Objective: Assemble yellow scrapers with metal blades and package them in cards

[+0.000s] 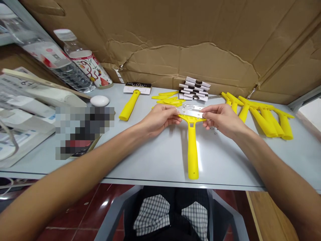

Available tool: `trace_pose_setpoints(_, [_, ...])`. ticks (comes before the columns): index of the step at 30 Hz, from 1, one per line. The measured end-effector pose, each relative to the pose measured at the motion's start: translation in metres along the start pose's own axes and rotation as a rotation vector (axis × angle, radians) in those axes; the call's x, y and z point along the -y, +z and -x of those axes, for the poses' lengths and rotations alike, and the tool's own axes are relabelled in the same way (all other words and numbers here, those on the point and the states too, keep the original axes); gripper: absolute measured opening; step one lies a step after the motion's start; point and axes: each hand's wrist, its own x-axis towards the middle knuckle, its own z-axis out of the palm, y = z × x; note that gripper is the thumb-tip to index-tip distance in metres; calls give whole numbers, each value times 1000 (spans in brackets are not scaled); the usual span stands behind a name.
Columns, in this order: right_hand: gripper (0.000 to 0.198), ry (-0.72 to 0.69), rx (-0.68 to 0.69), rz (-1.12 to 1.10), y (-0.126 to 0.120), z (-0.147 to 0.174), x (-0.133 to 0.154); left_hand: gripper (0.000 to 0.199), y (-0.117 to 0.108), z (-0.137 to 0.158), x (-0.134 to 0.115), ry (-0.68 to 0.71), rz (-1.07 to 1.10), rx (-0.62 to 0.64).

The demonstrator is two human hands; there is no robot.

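Centred over the table is a yellow scraper handle (193, 150), its grip pointing toward me and its wide head away. A flat metal blade (192, 113) lies along that head. My left hand (163, 117) is closed, pinching the left end of the blade and head. At the other end, the fingers of my right hand (219, 117) pinch the blade against the yellow head. Just behind the blade are more metal strips (194, 106), partly covered. Small metal bits (215, 133) lie beside my right fingers.
Several yellow scraper handles (269, 122) lie at right. Thin yellow pieces (169, 98) and folded cards (194, 89) sit behind my hands. A carded scraper (130, 105), white oval object (99, 100), bottles (87, 65) and papers (27, 113) occupy the left. Cardboard (200, 33) walls the back.
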Motion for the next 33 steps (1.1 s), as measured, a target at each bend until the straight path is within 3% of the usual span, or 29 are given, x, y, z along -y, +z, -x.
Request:
trace_pose_setpoints(6, [23,-58,-17,24,-2,1,2,12,-11,-6,-11,105,-145,33])
trace_pose_setpoints(12, [22,-77,-35,57,-17,-7,-2,8,-31,-12,-25,469,-668,-197])
trace_pose_setpoints(17, [18,-87,-21,48,-23,-10,-3,14,-31,-16,0,699,-1027,8])
trace_pose_setpoints(23, [14,-56,-16,96,-21,-7,3,17,-29,-18,16,675,-1292,190])
trace_pose_setpoints(28, [14,-55,21,94,-23,-10,-1,19,-34,-17,6,664,-1421,148])
trace_pose_setpoints(33, [13,-37,11,101,-25,-11,-4,39,-45,-12,-22,661,-1610,89])
